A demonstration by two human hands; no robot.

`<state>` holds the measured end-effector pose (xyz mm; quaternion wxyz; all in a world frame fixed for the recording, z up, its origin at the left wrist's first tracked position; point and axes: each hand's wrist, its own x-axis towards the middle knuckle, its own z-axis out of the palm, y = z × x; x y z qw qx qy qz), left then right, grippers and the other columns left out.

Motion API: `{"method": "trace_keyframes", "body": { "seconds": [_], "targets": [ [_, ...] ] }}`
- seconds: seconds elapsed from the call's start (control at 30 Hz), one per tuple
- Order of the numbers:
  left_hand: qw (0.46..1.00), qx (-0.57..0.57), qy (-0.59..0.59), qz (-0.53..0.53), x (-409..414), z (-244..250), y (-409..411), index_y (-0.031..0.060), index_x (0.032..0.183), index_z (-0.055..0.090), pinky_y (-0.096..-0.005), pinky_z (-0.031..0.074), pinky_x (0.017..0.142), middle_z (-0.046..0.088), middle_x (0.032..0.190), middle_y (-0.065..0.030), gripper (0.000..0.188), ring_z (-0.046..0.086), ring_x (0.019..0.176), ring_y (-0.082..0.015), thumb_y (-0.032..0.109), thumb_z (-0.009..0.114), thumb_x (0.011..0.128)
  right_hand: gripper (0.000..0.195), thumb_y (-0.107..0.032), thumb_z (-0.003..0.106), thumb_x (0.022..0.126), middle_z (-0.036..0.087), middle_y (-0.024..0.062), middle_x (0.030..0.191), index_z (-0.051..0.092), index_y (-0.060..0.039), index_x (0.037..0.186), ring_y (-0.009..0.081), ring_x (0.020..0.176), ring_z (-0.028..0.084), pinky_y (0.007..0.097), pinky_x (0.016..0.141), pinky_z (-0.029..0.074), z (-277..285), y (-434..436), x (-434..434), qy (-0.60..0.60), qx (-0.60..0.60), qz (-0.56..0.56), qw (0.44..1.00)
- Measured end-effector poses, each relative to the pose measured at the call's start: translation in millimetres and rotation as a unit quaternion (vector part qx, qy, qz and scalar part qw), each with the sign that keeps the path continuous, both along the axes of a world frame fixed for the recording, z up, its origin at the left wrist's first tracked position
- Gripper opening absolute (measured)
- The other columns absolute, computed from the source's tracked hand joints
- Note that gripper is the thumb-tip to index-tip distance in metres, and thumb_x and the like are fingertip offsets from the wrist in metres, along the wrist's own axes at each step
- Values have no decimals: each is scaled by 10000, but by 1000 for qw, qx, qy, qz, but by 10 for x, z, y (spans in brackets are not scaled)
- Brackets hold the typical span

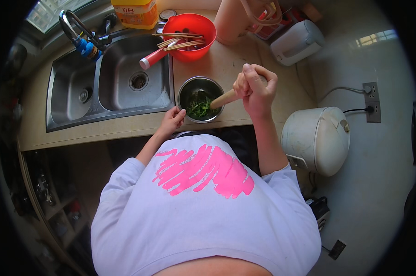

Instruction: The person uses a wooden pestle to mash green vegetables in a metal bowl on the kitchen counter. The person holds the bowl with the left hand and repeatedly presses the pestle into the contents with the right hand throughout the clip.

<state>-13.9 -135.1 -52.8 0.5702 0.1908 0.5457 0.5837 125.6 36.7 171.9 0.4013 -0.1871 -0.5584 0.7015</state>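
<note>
A round stainless steel bowl (201, 80) stands near the counter's front edge, with chopped green leaves (199, 107) in it. My left hand (174, 119) pinches the bowl's rim at its lower left. My right hand (255, 84) is closed around a thick wooden stick (227, 98), held at a slant above the counter. The stick's lower end reaches over the bowl's right rim to the greens. Whether that end presses on the bottom of the bowl cannot be seen.
Behind the bowl stands a red plastic colander (194, 53) holding chopsticks (185, 44). A double-basin steel sink (135, 107) lies left, a yellow-orange jug (135, 13) behind it. Right are a white rice cooker (304, 138), a pale appliance (296, 43) and wall sockets (372, 101).
</note>
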Motion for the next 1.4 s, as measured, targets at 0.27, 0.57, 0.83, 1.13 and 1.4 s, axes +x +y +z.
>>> {"method": "trace_keyframes", "body": {
  "seconds": [0.27,0.57,0.83,1.13,1.4],
  "targets": [
    [1000,2,0,-6,-8,-12,11,119,791,458,-190,250,436,435,616,48,249,343,488,-26,289,549,949,373,-95,545,905,410,6,461,424,-63,554,70,371,358,237,390,314,-471,2,-50,21,-1,-55,998],
    [1000,0,-22,-2,3,-73,4,117,830,481,-179,247,437,438,634,52,218,356,500,-23,287,553,946,361,-132,433,884,340,16,432,347,-112,533,129,350,304,294,391,305,-712,300,514,109,-156,-224,956],
    [1000,-8,-16,-1,29,-7,-3,118,838,484,-176,249,444,436,636,53,222,351,505,-20,300,550,947,379,-109,447,905,357,14,438,360,-101,537,124,364,329,293,411,331,-635,197,462,131,-136,-209,959],
    [999,-28,6,-15,23,27,-42,107,830,498,-186,276,443,474,627,42,236,384,507,-26,305,564,939,376,-92,530,909,412,21,467,410,-47,556,97,391,382,253,417,326,-294,14,155,19,9,-88,996],
    [999,-17,10,-37,1,25,-44,111,866,519,-170,275,462,464,652,60,196,384,533,-14,287,554,945,393,-107,491,911,358,6,445,371,-87,537,108,371,349,268,399,317,-559,208,277,86,-106,-167,976]
  ]
}}
